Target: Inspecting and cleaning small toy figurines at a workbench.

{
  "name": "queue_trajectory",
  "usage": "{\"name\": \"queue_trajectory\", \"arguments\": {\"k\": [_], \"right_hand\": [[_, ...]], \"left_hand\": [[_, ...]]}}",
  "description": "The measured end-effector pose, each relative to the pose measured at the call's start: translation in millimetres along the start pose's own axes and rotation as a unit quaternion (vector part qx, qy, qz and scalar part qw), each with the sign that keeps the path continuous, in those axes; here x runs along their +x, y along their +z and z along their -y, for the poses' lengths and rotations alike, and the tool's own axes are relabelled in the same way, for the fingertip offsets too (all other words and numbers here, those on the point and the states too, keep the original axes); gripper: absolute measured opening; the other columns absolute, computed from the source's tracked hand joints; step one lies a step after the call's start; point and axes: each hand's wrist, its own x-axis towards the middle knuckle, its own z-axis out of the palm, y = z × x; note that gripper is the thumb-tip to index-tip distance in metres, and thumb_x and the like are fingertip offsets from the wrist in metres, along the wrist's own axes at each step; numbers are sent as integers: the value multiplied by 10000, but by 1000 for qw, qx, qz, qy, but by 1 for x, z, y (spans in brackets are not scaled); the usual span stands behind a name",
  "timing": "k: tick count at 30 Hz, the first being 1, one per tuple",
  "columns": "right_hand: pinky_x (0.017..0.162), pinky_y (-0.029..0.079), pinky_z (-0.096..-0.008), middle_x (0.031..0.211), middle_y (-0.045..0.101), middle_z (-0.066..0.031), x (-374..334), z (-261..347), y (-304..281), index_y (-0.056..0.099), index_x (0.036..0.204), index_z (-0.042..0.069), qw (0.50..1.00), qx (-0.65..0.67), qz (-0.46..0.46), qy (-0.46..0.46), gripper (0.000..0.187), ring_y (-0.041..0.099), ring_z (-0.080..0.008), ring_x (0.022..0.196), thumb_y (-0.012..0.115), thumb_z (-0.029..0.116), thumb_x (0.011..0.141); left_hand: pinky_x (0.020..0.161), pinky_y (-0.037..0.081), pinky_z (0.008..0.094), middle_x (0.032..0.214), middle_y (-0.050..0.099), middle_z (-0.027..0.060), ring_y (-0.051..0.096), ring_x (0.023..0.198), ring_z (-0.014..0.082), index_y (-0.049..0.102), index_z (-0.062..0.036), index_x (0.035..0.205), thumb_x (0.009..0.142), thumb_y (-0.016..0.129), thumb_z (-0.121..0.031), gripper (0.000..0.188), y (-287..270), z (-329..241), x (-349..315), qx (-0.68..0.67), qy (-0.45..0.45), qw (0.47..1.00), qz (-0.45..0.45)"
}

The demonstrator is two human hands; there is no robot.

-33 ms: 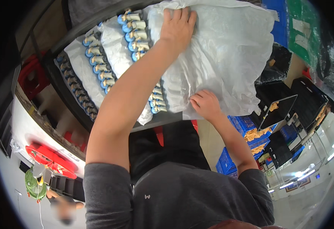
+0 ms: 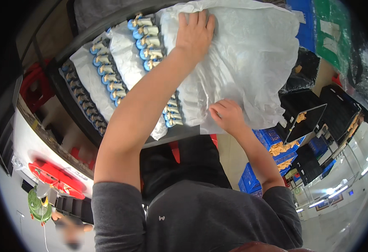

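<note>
The left hand (image 2: 194,33) is lying flat on a big white sheet of thin paper (image 2: 251,63), near its far edge. Its fingers (image 2: 192,19) are stretching out straight and pressing down on the paper, not gripping anything. The right hand (image 2: 228,115) is resting at the near edge of the same sheet. Its fingers (image 2: 217,111) are curling in and seem to be pinching the paper's edge, but I cannot tell for sure how tight.

The paper is lying over the right part of a dark tray (image 2: 79,113), and it is looking soft, crinkly and wrinkled. Just to the left of the hands, rows of small blue and cream pieces (image 2: 148,42) are sitting side by side in neat lines, with more white paper lying between the rows. The left arm is crossing over one of these rows.

The tray's near edge is sitting close to the person's body. To the right of the paper, black trays (image 2: 301,113) and blue crates (image 2: 272,138) are standing close, so room there is looking tight.
</note>
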Motion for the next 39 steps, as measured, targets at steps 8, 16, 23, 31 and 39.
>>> {"name": "queue_trajectory", "arguments": {"k": [8, 16, 23, 31, 39], "right_hand": [[838, 403, -434, 1063, 552, -151, 134, -39, -84, 592, 1084, 51, 911, -160, -379, -32, 321, 532, -318, 945, 601, 67, 763], [983, 127, -651, 1413, 280, -130, 170, -64, -62, 429, 1313, 136, 898, -391, -174, 97, 497, 113, -327, 1353, 489, 358, 873], [966, 113, -670, 1363, 369, -110, 173, -49, -67, 507, 1247, 138, 890, -417, -157, 95, 442, 134, -327, 1343, 526, 310, 840], [1002, 323, -430, 1227, 449, -260, 166, -53, -67, 517, 1127, -60, 969, -196, -145, -47, 379, 416, -376, 1161, 481, 45, 764], [666, 473, -369, 782, 593, -141, 21, -14, -110, 603, 913, 2, 986, 130, 85, 59, 178, 573, -311, 706, 539, -12, 748]], "left_hand": [[976, 242, 566, 1398, 250, 149, 297, 1256, 303, 279, -148, 1383, 738, 679, -402, 800, -12, -11, -2, -88, -29, 995, -32], [962, 226, 593, 1421, 260, 109, 308, 1268, 268, 235, -168, 1404, 720, 689, -443, 866, -1, -4, 8, -90, -22, 996, 10], [967, 216, 596, 1322, 433, 84, 400, 1213, 254, 231, -147, 1397, 716, 700, -415, 870, -9, -2, 19, -108, -40, 992, 50], [1041, 219, 551, 1367, 366, 137, 355, 1247, 335, 265, -63, 1378, 738, 661, -326, 798, -15, -6, 13, -91, -17, 993, 70], [792, 437, 372, 960, 561, 119, 535, 927, 272, 611, -43, 999, 713, 569, -105, 295, -30, -73, -130, -337, 178, 924, 20]]}}
